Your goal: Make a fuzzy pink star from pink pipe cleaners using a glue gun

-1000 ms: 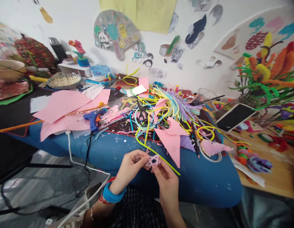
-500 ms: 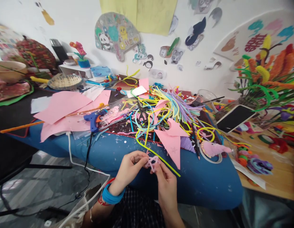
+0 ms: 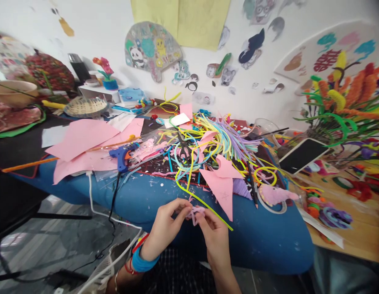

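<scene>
Both my hands meet at the near edge of a blue table, pinched on a small pink star bent from pipe cleaner. My left hand, with a blue wristband, grips its left side with thumb and fingertips. My right hand pinches its right side. The star is held just off the table edge, above my lap. A long yellow-green pipe cleaner lies on the table right behind it, next to a pink paper cut-out.
A heap of coloured pipe cleaners with scissors fills the table's middle. A blue glue gun and its cord lie left on pink paper sheets. A phone, pipe-cleaner flowers and a pencil sit right.
The pink star has turned from flat and face-on to folded edge-on between my fingers. Both hands have sunk slightly and stayed together.
</scene>
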Demonstrator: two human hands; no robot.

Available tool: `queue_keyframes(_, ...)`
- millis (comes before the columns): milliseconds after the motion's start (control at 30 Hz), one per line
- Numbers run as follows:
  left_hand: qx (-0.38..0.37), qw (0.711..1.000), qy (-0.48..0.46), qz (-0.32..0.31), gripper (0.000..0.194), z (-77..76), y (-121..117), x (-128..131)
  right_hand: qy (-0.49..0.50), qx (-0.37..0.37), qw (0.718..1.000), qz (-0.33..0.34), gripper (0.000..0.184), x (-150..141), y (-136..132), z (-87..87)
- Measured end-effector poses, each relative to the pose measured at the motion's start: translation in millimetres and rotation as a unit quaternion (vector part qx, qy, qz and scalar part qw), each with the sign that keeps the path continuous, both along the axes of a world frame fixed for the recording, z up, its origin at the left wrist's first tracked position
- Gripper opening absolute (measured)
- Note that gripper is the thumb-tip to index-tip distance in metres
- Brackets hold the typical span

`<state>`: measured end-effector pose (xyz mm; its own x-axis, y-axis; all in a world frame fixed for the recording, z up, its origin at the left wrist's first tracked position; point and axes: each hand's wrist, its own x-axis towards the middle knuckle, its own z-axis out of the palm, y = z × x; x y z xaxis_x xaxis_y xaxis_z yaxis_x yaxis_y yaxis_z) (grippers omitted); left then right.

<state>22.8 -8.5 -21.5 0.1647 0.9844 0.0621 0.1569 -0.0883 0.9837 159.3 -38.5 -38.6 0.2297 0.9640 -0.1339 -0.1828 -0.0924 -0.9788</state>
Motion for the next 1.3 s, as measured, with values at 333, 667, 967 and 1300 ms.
queue_keyframes(333,-0.02,0.999,-0.028,-0.03,0.016,9.6,-3,3,-0.128,0.055,0.99,0.007,0.016,1,3,12.2)
queue_keyframes(667,-0.068,0.996,-0.064,0.0,0.019,3.7,-5,5,-0.025,-0.012,0.996,0.081,0.021,24,9,10.3)
queue_keyframes(967,-0.028,0.998,0.021,-0.057,0.018,10.9,1,-14,-0.057,-0.021,0.987,0.151,0.026,24,15,16.6)
queue_keyframes(1300,-0.086,0.989,-0.119,-0.018,0.032,6.9,0,-15,-0.064,0.007,0.996,0.056,0.016,-4,19,16.5)
